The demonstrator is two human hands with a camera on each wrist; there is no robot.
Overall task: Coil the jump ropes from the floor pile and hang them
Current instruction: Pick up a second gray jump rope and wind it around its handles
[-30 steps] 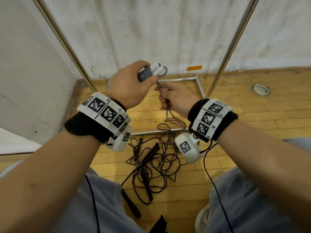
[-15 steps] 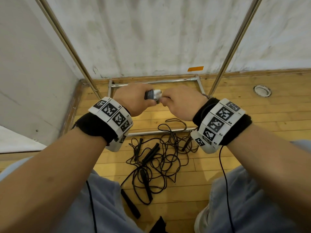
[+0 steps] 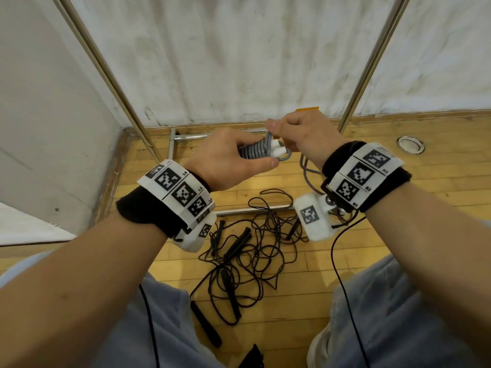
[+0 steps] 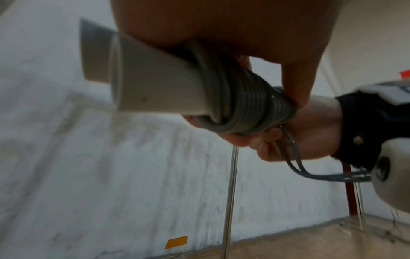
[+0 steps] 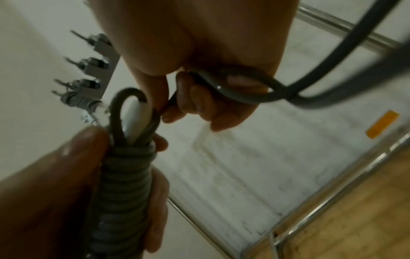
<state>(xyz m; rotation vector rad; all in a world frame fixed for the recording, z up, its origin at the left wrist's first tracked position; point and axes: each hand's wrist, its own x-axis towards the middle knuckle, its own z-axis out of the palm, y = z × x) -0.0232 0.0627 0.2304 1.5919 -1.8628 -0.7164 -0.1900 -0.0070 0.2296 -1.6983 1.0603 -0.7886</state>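
The hands have lifted back up from half a second ago: the left hand (image 3: 228, 158) grips the white handles wound in grey plastic jump rope (image 3: 256, 152), while the right hand (image 3: 303, 136) pinches its loose tail for another wrap. The tangled black ropes (image 3: 252, 251) still litter the wooden floor (image 3: 425, 187) below, between the chrome rack's uprights (image 3: 372, 62).

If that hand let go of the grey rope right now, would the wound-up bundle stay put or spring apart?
Probably it would loosen. The grey rope lies in tight turns round white handles, held only by the left hand. Its free end curves in smooth arcs from the right hand, so it looks springy rather than limp.
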